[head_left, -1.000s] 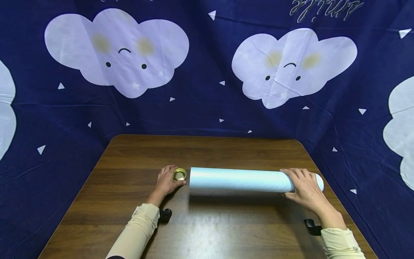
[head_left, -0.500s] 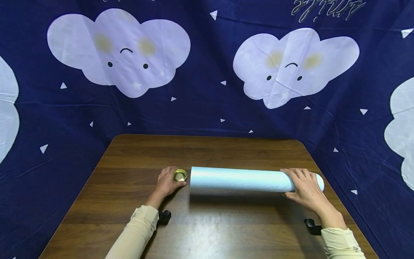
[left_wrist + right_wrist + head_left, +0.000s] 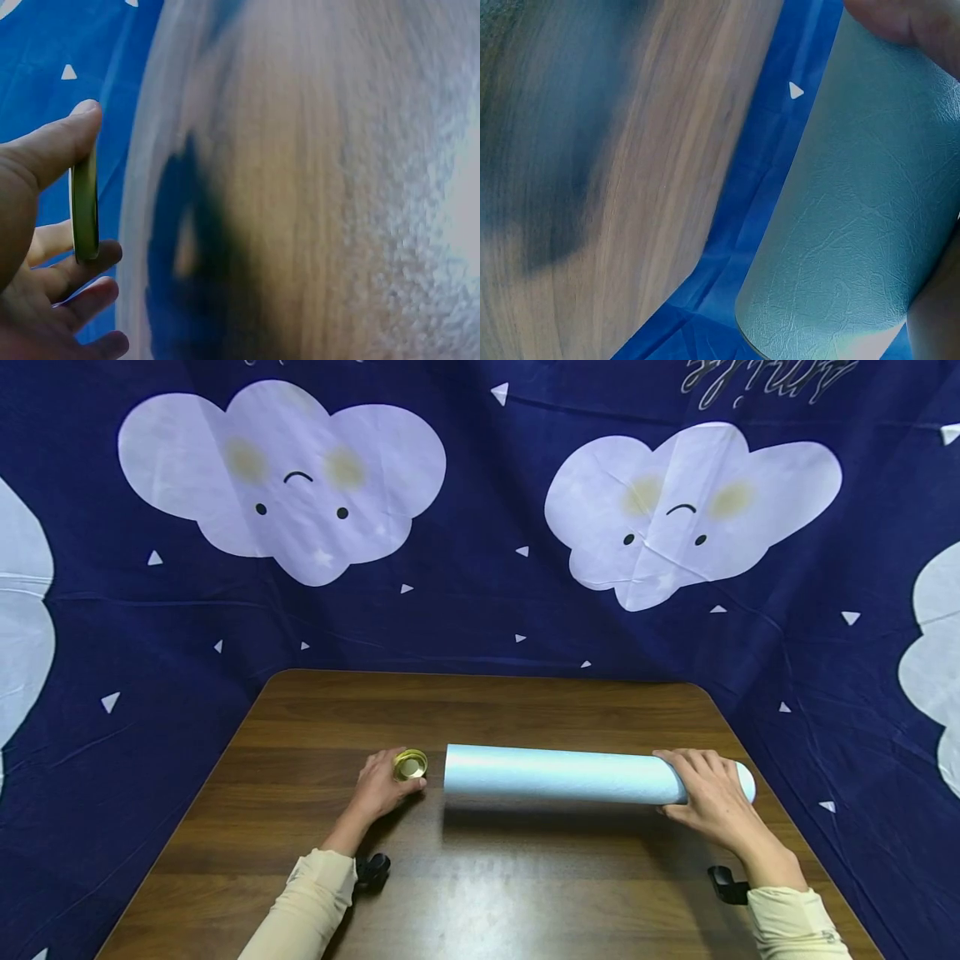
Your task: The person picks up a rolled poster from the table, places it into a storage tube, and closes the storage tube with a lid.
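My left hand [image 3: 377,787] pinches a round gold lid [image 3: 411,767] by its edge, thumb on one side and fingers on the other. Its hollow inside faces up in the head view; the left wrist view shows the lid [image 3: 87,210] edge-on between thumb and fingertips. A long light blue tube [image 3: 555,775] lies sideways to the right of the lid, with a narrow gap between them. My right hand [image 3: 705,793] grips the tube over the top near its right end. In the right wrist view the tube [image 3: 862,202] has a creased, leathery surface; its left end's opening is hidden.
The brown wooden table [image 3: 480,710] has a straight back edge with rounded corners. A dark blue cloth [image 3: 480,485] with white clouds hangs behind and beside it. Black camera mounts [image 3: 372,870] sit at both wrists.
My left hand has shifted slightly left with the lid, so the gap to the tube is wider. The right hand keeps its grip on the tube. The head view has turned a little.
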The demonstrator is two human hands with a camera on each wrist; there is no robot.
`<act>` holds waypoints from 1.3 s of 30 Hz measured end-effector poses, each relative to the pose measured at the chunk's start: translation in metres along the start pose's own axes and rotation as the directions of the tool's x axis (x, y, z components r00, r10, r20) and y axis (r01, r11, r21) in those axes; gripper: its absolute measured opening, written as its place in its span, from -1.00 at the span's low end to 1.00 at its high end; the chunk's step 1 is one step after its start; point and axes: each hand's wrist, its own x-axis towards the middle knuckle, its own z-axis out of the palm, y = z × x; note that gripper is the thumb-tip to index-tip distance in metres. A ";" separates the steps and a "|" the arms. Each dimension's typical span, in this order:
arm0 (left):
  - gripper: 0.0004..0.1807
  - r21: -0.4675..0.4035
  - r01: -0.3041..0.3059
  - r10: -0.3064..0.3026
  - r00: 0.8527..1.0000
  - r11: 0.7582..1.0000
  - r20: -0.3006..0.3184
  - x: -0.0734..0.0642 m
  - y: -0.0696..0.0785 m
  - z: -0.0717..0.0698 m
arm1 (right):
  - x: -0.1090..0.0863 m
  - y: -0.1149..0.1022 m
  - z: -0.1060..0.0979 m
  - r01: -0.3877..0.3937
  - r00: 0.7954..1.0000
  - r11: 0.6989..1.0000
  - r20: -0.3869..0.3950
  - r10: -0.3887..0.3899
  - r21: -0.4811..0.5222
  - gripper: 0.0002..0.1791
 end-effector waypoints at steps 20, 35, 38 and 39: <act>-0.23 -0.208 0.076 -0.082 0.996 0.975 -0.019 -0.023 0.018 -0.025 | 0.002 0.000 -0.003 0.001 1.000 1.000 -0.004 -0.001 0.012 -0.06; -0.23 -0.388 0.111 -0.113 0.993 0.915 0.018 -0.043 0.032 -0.040 | 0.004 -0.002 -0.006 -0.009 1.000 1.000 0.006 0.009 0.019 -0.08; -0.25 -0.460 0.099 -0.105 0.994 0.882 0.013 -0.046 0.036 -0.040 | 0.004 -0.003 -0.006 -0.012 1.000 1.000 0.009 0.012 0.022 -0.08; -0.26 -0.490 0.095 -0.102 0.995 0.866 0.013 -0.047 0.037 -0.040 | 0.005 -0.003 -0.006 -0.011 1.000 1.000 0.009 0.011 0.021 -0.08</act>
